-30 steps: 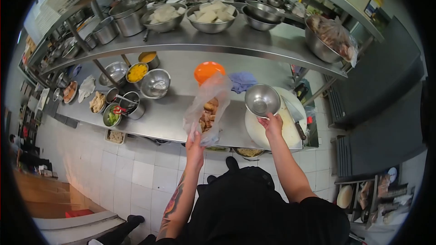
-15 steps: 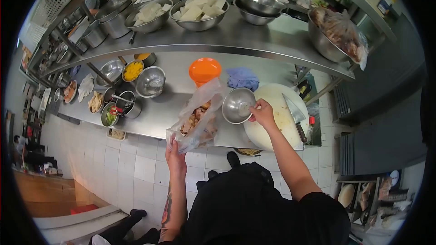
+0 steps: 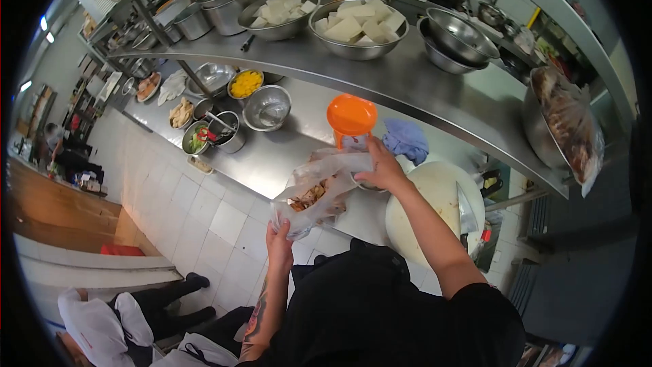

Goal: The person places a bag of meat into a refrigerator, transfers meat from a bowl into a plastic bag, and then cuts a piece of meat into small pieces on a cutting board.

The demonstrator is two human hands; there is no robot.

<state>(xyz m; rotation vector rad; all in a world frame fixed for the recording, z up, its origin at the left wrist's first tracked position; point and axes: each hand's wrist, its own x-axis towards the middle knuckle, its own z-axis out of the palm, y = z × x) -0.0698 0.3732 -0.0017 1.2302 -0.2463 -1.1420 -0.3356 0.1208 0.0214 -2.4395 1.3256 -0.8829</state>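
Observation:
My left hand [image 3: 279, 241] is closed on the near edge of a clear plastic bag [image 3: 297, 221], which rests on the steel counter. Chopped cooked meat [image 3: 310, 198] shows through the bag's mouth. My right hand [image 3: 386, 168] is at the bag's far right edge, thumb and fingers spread apart. Below it a small metal bowl [image 3: 370, 185] is mostly hidden by the hand and the bag. An orange bowl [image 3: 352, 114] stands just beyond my right fingertips, and a blue cloth [image 3: 406, 141] lies beside it.
On the right are a round white cutting board [image 3: 421, 214] and a cleaver [image 3: 466, 207]. Metal bowls with white blocks [image 3: 356, 24] stand on the shelf [image 3: 305, 68] above. Food containers [image 3: 197, 137] line the counter's left end. People in white [image 3: 102, 326] are at lower left.
My right hand has let go of the metal bowl and moved to the bag's edge, its fingers now spread. My left hand still holds the bag. The view has turned.

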